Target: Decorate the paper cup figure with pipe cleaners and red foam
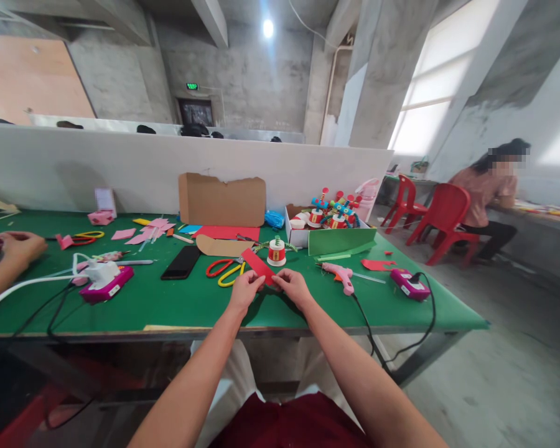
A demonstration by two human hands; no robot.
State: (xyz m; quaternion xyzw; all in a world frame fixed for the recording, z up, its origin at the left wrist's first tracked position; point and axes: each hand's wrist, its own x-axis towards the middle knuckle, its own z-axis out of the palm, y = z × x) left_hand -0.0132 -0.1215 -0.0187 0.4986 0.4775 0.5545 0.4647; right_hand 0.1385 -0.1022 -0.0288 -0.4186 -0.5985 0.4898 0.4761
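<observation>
Evidently, the fingers of the left hand (246, 291) and right hand (295, 289) are both pinched on a red strip (260, 266), one on either side of its near end; its far end points toward 11 o'clock. Just beyond, at 12 o'clock, stands a red-and-white cup figure (277, 252), and scissors (238, 261) lie at 10, close to the strip. Open green surface runs from the hands to the near edge of the tabletop (177, 311) at 6 o'clock, with a wider stretch at 8. At 3 o'clock, a gap separates the right hand from a pink glue gun (338, 275); past it, a purple power block (409, 285) sits near the right edge. Both forearms cross the near edge from 7 and 5 o'clock, angling inward until the hands nearly meet.
</observation>
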